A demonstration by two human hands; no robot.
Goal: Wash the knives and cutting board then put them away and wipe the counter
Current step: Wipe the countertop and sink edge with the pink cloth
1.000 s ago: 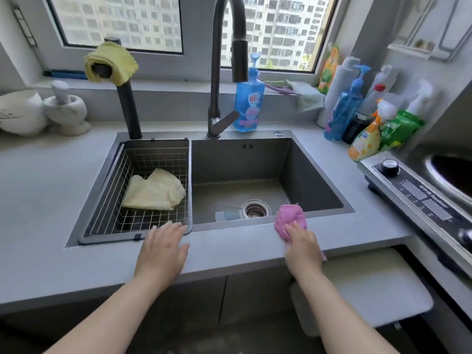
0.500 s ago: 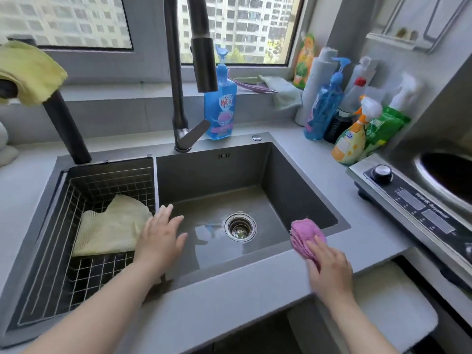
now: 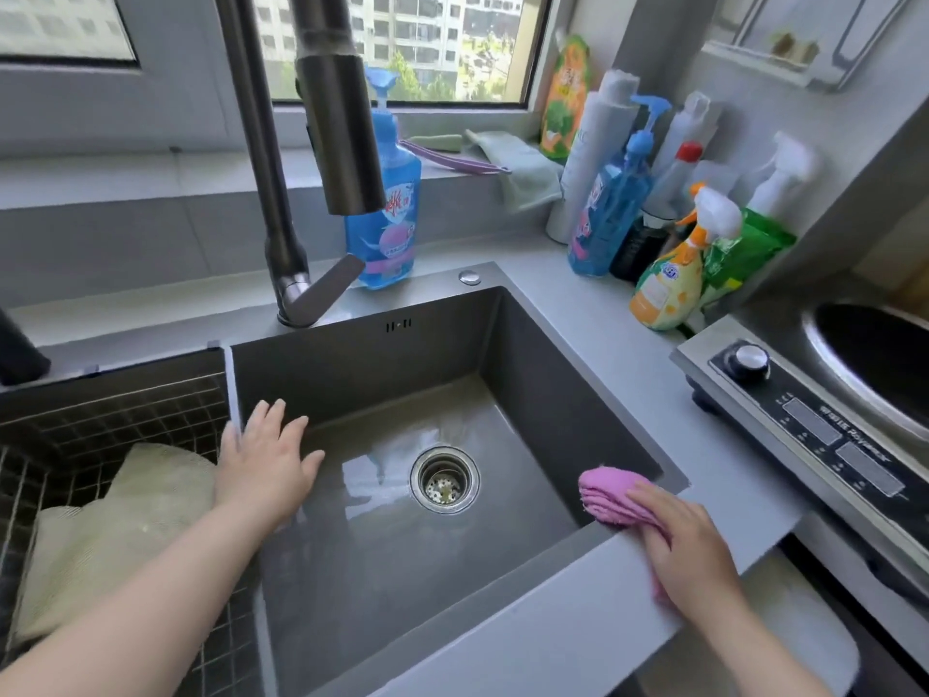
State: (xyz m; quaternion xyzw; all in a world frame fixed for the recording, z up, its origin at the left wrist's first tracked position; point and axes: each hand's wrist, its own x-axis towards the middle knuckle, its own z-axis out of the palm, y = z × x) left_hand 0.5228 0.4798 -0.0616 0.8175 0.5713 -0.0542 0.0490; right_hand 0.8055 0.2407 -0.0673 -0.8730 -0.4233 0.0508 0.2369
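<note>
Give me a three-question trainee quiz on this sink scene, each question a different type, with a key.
1. True or false: the right hand holds a pink cloth at the sink rim.
2. What lies in the wire basket? A) a knife B) a pale yellow cloth C) a sponge
3. What colour is the pump bottle directly behind the faucet?
Key: 1 true; 2 B; 3 blue.

Sunlit window (image 3: pixel 442 42) above grey sill (image 3: pixel 151 178)
</note>
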